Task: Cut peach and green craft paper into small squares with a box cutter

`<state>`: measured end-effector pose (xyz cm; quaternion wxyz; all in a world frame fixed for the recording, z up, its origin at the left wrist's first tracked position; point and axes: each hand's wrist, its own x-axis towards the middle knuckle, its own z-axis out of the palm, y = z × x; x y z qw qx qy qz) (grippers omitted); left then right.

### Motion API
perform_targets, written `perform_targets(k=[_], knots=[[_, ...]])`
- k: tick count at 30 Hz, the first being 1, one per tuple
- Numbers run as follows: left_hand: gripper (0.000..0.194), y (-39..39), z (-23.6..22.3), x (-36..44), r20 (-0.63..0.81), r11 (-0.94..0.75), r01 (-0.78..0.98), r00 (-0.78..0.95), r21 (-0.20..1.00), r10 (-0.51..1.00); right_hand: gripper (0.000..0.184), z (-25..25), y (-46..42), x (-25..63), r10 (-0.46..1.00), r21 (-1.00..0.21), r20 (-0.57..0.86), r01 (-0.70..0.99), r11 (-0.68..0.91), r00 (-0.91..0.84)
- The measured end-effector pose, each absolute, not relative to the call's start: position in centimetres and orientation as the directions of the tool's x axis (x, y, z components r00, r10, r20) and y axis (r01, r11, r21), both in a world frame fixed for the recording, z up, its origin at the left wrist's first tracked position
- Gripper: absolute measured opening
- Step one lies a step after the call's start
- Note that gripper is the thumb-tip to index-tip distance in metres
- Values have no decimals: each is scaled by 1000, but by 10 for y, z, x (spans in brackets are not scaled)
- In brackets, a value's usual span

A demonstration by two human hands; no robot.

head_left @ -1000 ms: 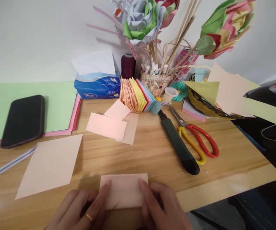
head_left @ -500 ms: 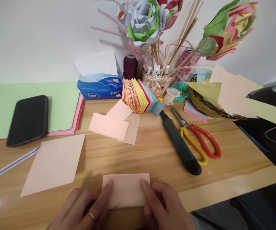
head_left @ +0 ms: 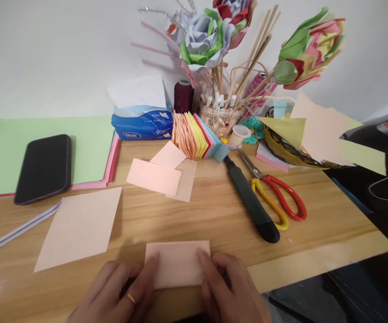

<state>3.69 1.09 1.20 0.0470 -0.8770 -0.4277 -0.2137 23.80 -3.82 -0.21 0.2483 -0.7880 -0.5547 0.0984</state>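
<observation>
A small folded peach paper (head_left: 178, 262) lies flat at the near edge of the wooden table (head_left: 214, 211). My left hand (head_left: 116, 294), with a gold ring, presses its left side with the fingertips. My right hand (head_left: 232, 289) presses its right side the same way. Both hands have fingers curled and bearing down on the paper. A larger peach square sheet (head_left: 79, 228) lies to the left of my hands. Three small folded peach pieces (head_left: 162, 175) lie further back in the middle.
A black phone (head_left: 44, 167) rests on green and pink sheets (head_left: 89, 143) at the left. A black-handled knife (head_left: 251, 202), red-and-yellow scissors (head_left: 275, 197), a fanned stack of coloured papers (head_left: 197, 139), a tissue pack (head_left: 143, 123) and a holder with paper flowers (head_left: 214, 36) stand behind.
The view has shifted slightly. My hands stay on the folded paper in nearly the same place.
</observation>
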Motion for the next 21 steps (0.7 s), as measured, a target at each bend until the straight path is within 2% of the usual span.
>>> perform_targets(k=[4,7,11,18,21], knots=[[32,25,18,27,395,-793,607,716,56,576,41,0,-39,243,936,-366,309,929,-47,169],[35,25,18,27,380,-764,642,692,66,614,41,1,-39,243,932,-309,349,951,12,102],[43,10,13,37,390,-610,784,530,115,753,35,1,-37,242,933,-400,285,912,-92,219],[48,3,6,41,362,-577,809,507,115,783,32,7,-33,239,912,-557,177,802,-217,369],[41,5,10,43,372,-566,819,498,95,783,30,10,-32,239,920,-546,183,814,-198,347]])
